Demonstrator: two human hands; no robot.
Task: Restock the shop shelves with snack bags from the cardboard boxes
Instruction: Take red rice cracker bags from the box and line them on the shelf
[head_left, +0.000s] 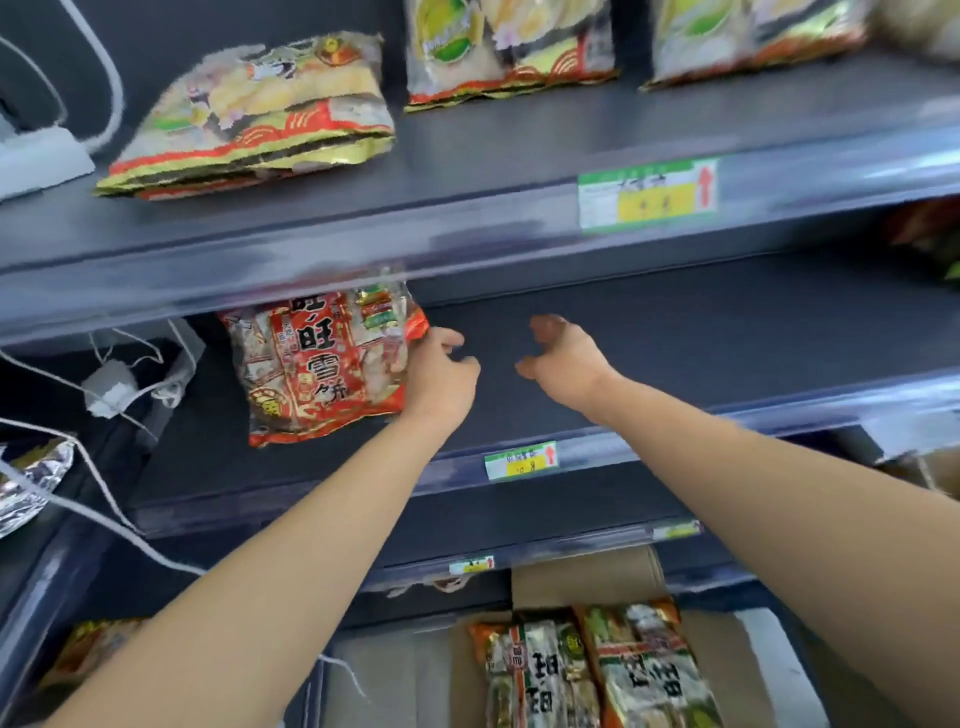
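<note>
At the far left a crinkled silver foil bag (31, 478) lies beside white cables (104, 499) that run up to a small white adapter (111, 387). Above it, on the upper shelf (467, 156), a glossy flat snack packet (249, 114) in gold, red and black lies on its back. Two more of the same kind (509, 47) stand further right.

The red snack bag (327, 364) stands tilted at the left of the middle shelf (675, 332), its top tucked under the shelf edge above. It is a shiny, puffy plastic pillow with clear panels and a crimped bottom seam. The left hand (439, 374) lies against the bag's right edge. Its thumb and forefinger are loosely curled toward the right with nothing between them, and I cannot tell whether its other fingers grip the bag.

The right hand (563, 358) hangs just beside the left one, apart from the bag, above the bare dark matte shelf. Its fingers are curled downward like a claw and hold nothing.

A green and yellow price label (522, 460) sits in the clear rail below. Lower right, a brown cardboard box (587, 577) holds two glossy snack bags (592, 670) side by side.
</note>
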